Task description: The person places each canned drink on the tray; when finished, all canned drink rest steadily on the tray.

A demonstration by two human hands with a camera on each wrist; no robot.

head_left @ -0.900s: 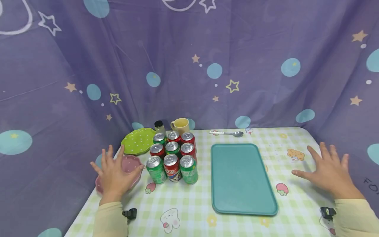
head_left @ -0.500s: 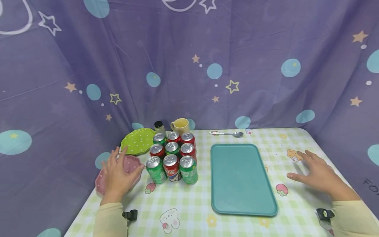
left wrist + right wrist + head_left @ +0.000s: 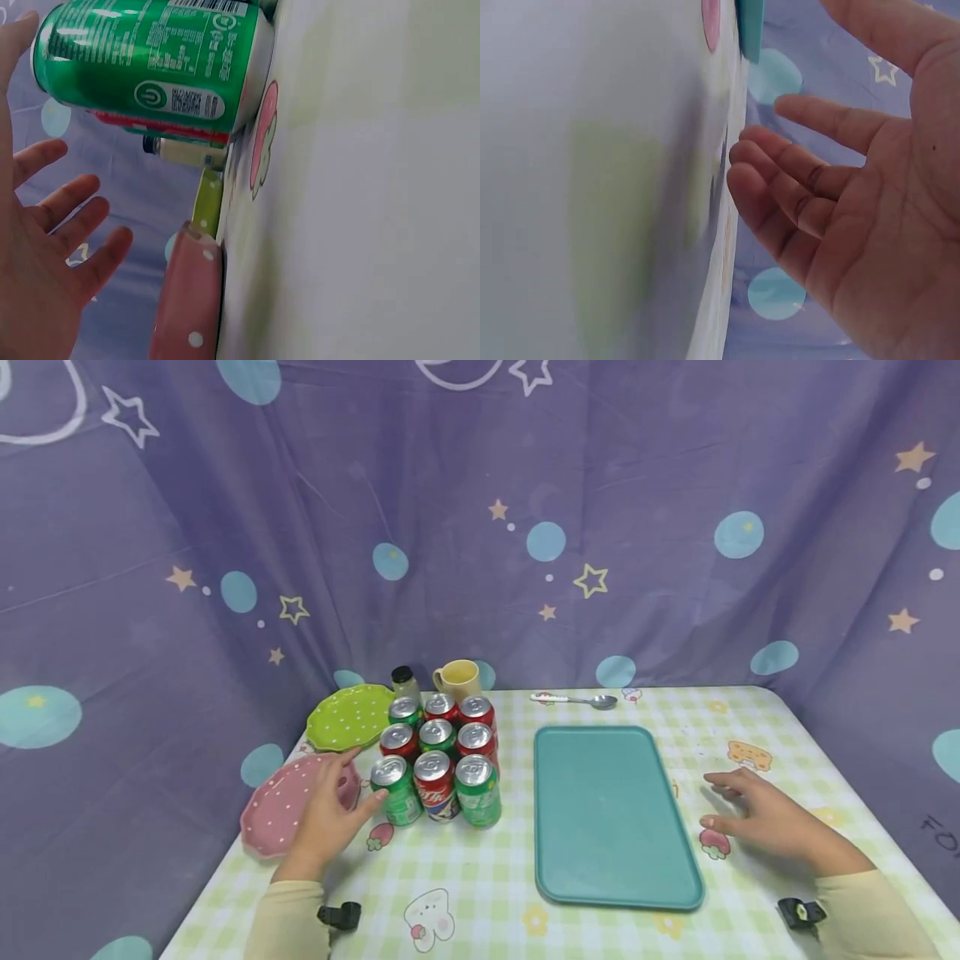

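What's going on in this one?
A person has both hands out over a checked table, holding nothing. The left hand is beside nine drink cans, its thumb by the near-left green can; whether it touches is hard to tell. The right hand is to the right of the teal tray. All the cans stand on the table in three rows of three, left of the tray.

Purple star-print curtains point(image 3: 637, 468) behind and beside a checked table point(image 3: 487, 885) show a curtained-off booth.
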